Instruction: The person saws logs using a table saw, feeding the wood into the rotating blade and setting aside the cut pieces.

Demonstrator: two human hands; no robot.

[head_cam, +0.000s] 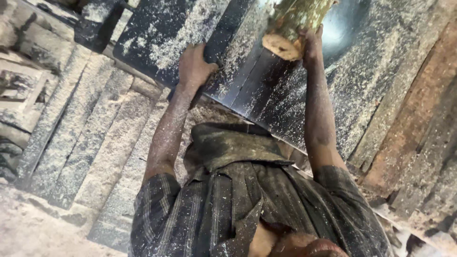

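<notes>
Looks like the feeding step rn: right hand grip clamped on the log end, up on the sawdusty dark table. Left hand grip curled over the table edge. Any push prob needs both holds firm, imo.

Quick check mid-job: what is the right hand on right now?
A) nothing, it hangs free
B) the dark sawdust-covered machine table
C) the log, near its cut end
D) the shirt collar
C: the right hand reaches up along the side of the log by its pale cut end, while the left hand rests on the dark machine table.
</notes>
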